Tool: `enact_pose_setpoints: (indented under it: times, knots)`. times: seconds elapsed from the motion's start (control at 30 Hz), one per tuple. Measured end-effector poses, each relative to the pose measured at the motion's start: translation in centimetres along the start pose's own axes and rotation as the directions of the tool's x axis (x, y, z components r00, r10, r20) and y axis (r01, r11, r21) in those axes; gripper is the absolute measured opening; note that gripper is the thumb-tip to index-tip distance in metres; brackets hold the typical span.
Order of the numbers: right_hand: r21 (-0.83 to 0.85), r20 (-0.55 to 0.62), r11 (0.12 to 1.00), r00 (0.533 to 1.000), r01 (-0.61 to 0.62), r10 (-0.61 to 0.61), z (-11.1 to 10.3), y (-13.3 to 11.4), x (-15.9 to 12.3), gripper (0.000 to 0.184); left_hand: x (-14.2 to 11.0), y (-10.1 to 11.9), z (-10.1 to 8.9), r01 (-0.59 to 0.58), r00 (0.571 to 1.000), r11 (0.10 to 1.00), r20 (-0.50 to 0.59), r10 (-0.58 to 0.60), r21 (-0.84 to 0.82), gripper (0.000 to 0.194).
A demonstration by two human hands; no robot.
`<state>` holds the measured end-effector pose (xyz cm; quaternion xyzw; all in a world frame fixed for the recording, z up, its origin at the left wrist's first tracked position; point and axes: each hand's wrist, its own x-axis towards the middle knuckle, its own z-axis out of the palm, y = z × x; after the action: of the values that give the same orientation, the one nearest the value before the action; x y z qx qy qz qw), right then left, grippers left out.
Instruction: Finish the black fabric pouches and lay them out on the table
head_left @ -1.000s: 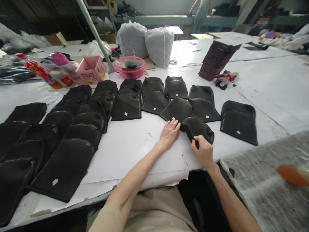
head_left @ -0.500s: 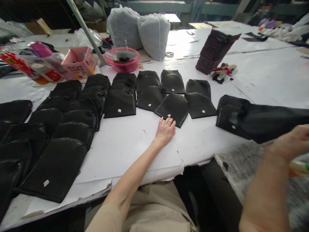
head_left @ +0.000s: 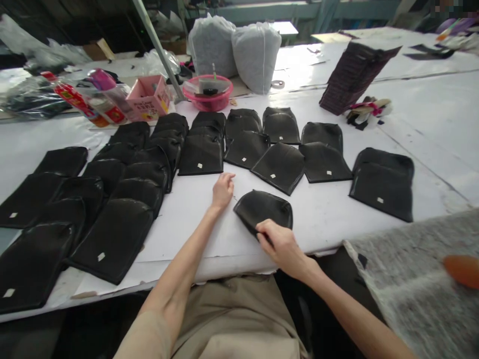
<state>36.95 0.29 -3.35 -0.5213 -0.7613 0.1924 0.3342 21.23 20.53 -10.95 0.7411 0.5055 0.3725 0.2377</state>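
My right hand [head_left: 279, 247] pinches the near edge of a black leather-like panel [head_left: 265, 207], which is tilted over the white table near its front edge. My left hand [head_left: 223, 191] is to the left of that panel, fingers loosely extended, holding nothing. Just beyond my left hand lies a black panel [head_left: 202, 154] with a small white tag. Another tagged black panel [head_left: 280, 167] lies beyond the held one, partly over its neighbours. Overlapping black panels [head_left: 112, 239] spread in rows to the left, and a short stack [head_left: 385, 182] lies to the right.
At the back are a pink basin [head_left: 207, 102], a pink box [head_left: 147, 99], bottles [head_left: 71, 97] and two white bags [head_left: 258, 57]. A dark purple stack [head_left: 352, 77] stands back right beside fabric scraps [head_left: 368, 112]. Grey cloth [head_left: 422, 264] covers the near right, with an orange object [head_left: 462, 270] on it.
My right hand has come in from the far right with a black panel, now near the table's middle. My left hand has moved left, away from the tagged panel. The view has shifted.
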Motion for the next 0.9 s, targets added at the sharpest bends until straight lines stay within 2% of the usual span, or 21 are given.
enact_pose_setpoints:
  times: [0.07,0.13,0.17,0.2,0.27,0.33,0.37,0.43,0.53,0.6,0.67,0.7,0.77,0.8,0.87,0.9]
  knots:
    - [0.07,0.189,0.996,0.98,0.047,-0.059,2.5,-1.1,1.1,0.011,0.6,-1.7,-2.3,0.045,0.999,0.999,-0.012,-0.045,-0.012,0.029]
    - [0.094,0.348,0.994,0.933,0.064,-0.093,3.3,-1.1,2.6,0.019,0.9,-2.7,-4.2,0.08,0.997,0.996,-0.015,-0.081,-0.025,0.03]
    - [0.072,0.368,0.996,0.927,0.053,-0.076,3.1,-0.5,3.6,0.022,1.0,-3.0,-4.9,0.089,0.996,0.996,-0.011,-0.09,-0.026,0.03]
    - [0.019,0.333,1.0,0.943,0.014,-0.02,2.7,0.5,4.8,0.021,1.1,-3.0,-5.3,0.081,0.997,0.997,-0.002,-0.081,-0.011,0.03]
    - [-0.226,0.12,0.966,0.98,-0.128,0.158,1.4,3.5,7.2,0.018,1.5,-2.6,-5.4,-0.004,0.999,0.997,0.047,0.0,0.076,0.03]
    - [-0.524,-0.075,0.804,0.956,-0.28,0.284,0.4,7.0,9.3,0.021,2.3,-1.6,-4.2,-0.161,0.981,0.968,0.139,0.135,0.193,0.036]
    - [-0.604,-0.102,0.734,0.944,-0.31,0.315,0.1,8.6,10.1,0.021,2.8,-1.0,-3.1,-0.239,0.962,0.941,0.19,0.196,0.238,0.04]
    - [-0.646,-0.113,0.689,0.934,-0.328,0.339,-0.2,11.2,11.1,0.014,3.8,0.3,-0.7,-0.355,0.92,0.885,0.279,0.274,0.3,0.047]
    - [-0.643,-0.121,0.686,0.93,-0.339,0.346,-0.7,13.3,11.8,0.02,4.8,1.3,2.4,-0.392,0.902,0.83,0.344,0.262,0.396,0.044]
    - [-0.635,-0.164,0.674,0.919,-0.376,0.359,-1.9,14.1,12.5,0.02,5.0,1.5,3.5,-0.384,0.906,0.817,0.348,0.243,0.43,0.041]
    - [-0.592,-0.264,0.668,0.891,-0.452,0.369,-4.0,14.9,13.5,0.02,4.7,1.4,3.8,-0.399,0.902,0.799,0.351,0.252,0.45,0.04]
    - [-0.513,-0.382,0.681,0.849,-0.523,0.364,-5.4,15.4,14.1,0.019,4.6,1.3,3.8,-0.409,0.899,0.786,0.355,0.258,0.464,0.04]
    - [-0.321,-0.588,0.735,0.734,-0.597,0.339,-9.1,16.7,14.7,0.011,4.2,1.2,3.6,-0.418,0.897,0.764,0.355,0.262,0.491,0.04]
    - [-0.223,-0.704,0.75,0.635,-0.622,0.317,-11.5,17.6,14.5,0.006,4.1,1.2,3.5,-0.414,0.9,0.761,0.351,0.258,0.499,0.04]
    - [-0.137,-0.83,0.715,0.473,-0.686,0.295,-16.9,19.4,13.3,0.015,3.9,1.2,3.5,-0.402,0.904,0.765,0.349,0.245,0.504,0.04]
    - [-0.085,-0.905,0.767,0.37,-0.636,0.207,-19.8,20.3,12.2,0.021,3.9,1.3,3.5,-0.395,0.906,0.77,0.352,0.236,0.501,0.039]
